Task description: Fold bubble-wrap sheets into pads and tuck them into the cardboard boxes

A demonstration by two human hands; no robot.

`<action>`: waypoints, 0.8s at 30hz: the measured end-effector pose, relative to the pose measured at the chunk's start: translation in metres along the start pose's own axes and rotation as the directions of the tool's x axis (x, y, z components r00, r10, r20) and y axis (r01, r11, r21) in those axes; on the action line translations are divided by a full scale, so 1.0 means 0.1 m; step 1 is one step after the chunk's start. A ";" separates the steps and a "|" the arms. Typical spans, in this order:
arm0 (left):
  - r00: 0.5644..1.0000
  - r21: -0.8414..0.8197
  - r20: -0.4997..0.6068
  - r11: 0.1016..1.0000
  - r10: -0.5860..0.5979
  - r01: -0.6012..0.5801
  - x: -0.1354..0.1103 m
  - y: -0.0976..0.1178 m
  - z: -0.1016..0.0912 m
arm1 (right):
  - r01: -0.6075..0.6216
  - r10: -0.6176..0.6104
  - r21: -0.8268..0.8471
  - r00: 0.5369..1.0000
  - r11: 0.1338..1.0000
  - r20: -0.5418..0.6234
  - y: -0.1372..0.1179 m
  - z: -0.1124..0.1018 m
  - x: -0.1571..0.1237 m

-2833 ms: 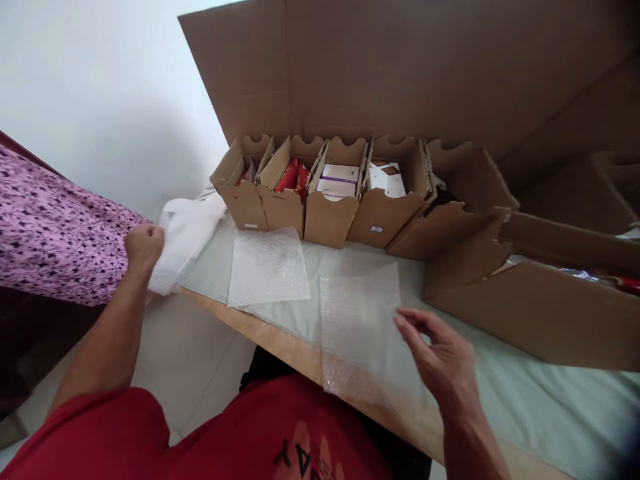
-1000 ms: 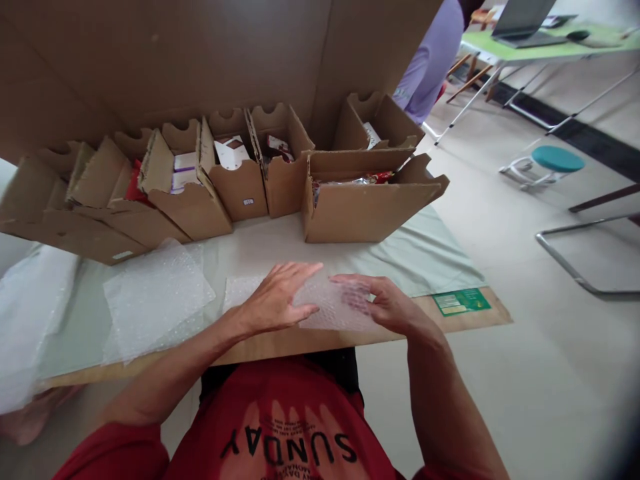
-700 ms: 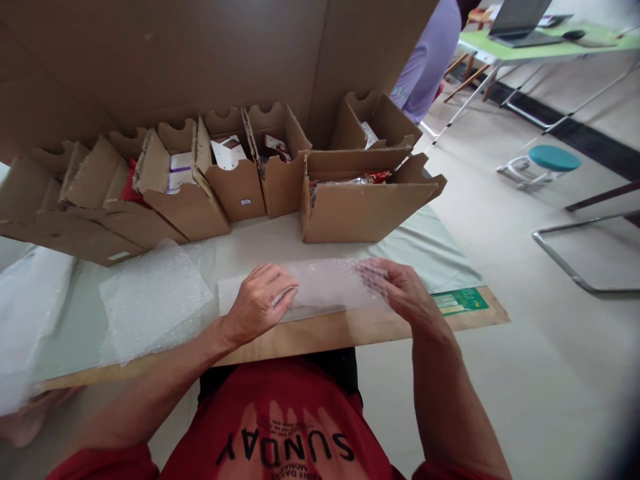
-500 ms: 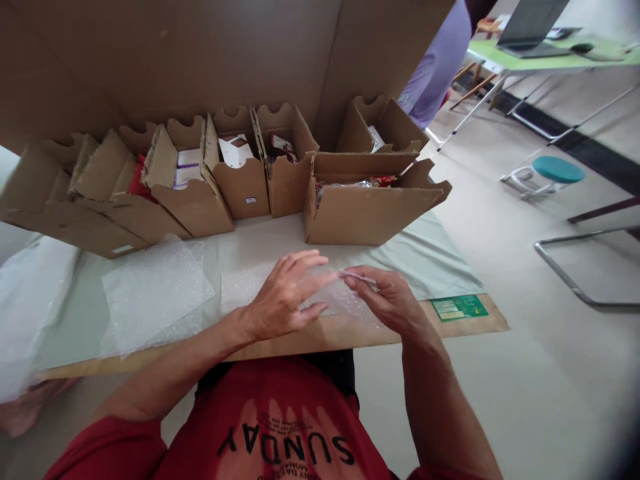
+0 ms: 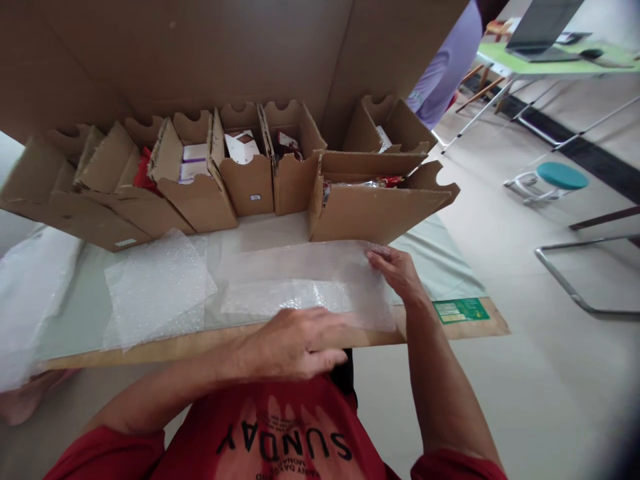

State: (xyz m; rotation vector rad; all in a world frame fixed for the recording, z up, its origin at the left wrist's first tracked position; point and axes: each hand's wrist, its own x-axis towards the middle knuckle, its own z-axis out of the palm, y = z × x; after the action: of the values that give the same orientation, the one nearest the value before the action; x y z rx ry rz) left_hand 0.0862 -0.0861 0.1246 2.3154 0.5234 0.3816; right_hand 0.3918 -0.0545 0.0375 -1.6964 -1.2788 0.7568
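Note:
A clear sheet of bubble wrap (image 5: 300,263) lies along the front of the table, its right part lifted a little. My right hand (image 5: 397,270) pinches its far right corner between thumb and fingers. Nearer to me, my left hand (image 5: 300,343) hovers by the table's front edge with its fingers stretched out and holds nothing; it covers part of the sheet's near side. To the left lie more bubble wrap sheets (image 5: 160,290), stacked askew. Behind the sheet stands a long cardboard box (image 5: 375,217) with shiny and red packets inside.
Several open cardboard bins (image 5: 253,187) line the back of the table before a tall cardboard panel (image 5: 225,53). White wrap (image 5: 35,300) hangs at the left edge. On the right are a teal stool (image 5: 563,175), a green table (image 5: 540,65) with a laptop, and a person in lilac (image 5: 445,73).
My right hand has moved slightly up and right with the sheet's corner. The sheet now lies spread wide. My left hand has come down toward my body, away from the right hand.

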 end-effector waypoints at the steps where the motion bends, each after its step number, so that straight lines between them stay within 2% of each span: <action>1: 0.997 0.070 -0.072 0.997 -0.009 0.014 0.01 -0.08 -0.04 | -0.039 0.039 -0.002 0.999 0.999 -0.002 0.07 -0.03 0.02; 3: 0.990 0.224 -0.140 0.972 -0.035 0.066 0.03 -0.27 -0.09 | -0.085 0.084 -0.055 0.996 0.995 -0.015 0.14 -0.09 0.05; 5: 0.990 0.323 -0.079 0.937 -0.113 0.133 0.04 -0.47 -0.11 | -0.077 0.057 -0.207 0.993 0.975 -0.103 0.14 -0.13 0.04; 6: 0.987 0.350 -0.039 0.922 -0.159 0.162 0.05 -0.56 -0.11 | -0.059 0.004 -0.300 0.984 0.952 -0.179 0.11 -0.12 0.01; 8: 0.979 0.389 -0.005 0.902 -0.202 0.188 0.08 -0.70 -0.09 | -0.006 -0.163 -0.455 0.929 0.890 -0.331 0.03 -0.04 -0.09; 10: 0.984 0.430 -0.036 0.886 -0.173 0.172 0.13 -0.80 -0.03 | 0.092 -0.326 -0.534 0.873 0.840 -0.363 -0.09 0.16 -0.24; 11: 0.988 0.453 -0.056 0.878 -0.144 0.154 0.17 -0.85 0.01 | 0.162 -0.383 -0.552 0.869 0.818 -0.314 -0.15 0.30 -0.32; 13: 0.991 0.491 -0.072 0.861 -0.110 0.131 0.24 -0.94 0.12 | 0.310 -0.440 -0.564 0.892 0.765 -0.106 -0.26 0.63 -0.44; 15: 0.989 0.515 -0.063 0.845 -0.132 0.146 0.27 -1.05 0.24 | 0.405 -0.416 -0.586 0.901 0.702 0.124 -0.32 0.93 -0.51; 17: 0.981 0.538 -0.060 0.822 -0.182 0.185 0.19 -1.18 0.32 | 0.441 -0.363 -0.627 0.895 0.642 0.259 -0.30 1.07 -0.55; 18: 0.975 0.551 -0.074 0.806 -0.212 0.217 0.12 -1.25 0.33 | 0.438 -0.341 -0.655 0.898 0.616 0.280 -0.25 1.05 -0.57; 20: 0.950 0.572 -0.138 0.761 -0.279 0.306 -0.11 -1.35 0.30 | 0.381 -0.303 -0.719 0.921 0.581 0.244 -0.08 0.85 -0.62; 22: 0.906 0.574 -0.227 0.703 -0.356 0.420 -0.37 -1.38 0.23 | 0.240 -0.254 -0.788 0.961 0.566 0.111 0.14 0.51 -0.71; 24: 0.856 0.555 -0.307 0.652 -0.416 0.516 -0.57 -1.34 0.17 | 0.061 -0.203 -0.827 0.977 0.559 -0.065 0.31 0.19 -0.82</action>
State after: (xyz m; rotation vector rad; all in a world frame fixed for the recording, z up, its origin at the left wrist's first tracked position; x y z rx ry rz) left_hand 0.0083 -0.0350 0.0113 2.6376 1.4919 0.1306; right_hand 0.3654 -0.1306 -0.0007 -2.2772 -1.7756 -0.1602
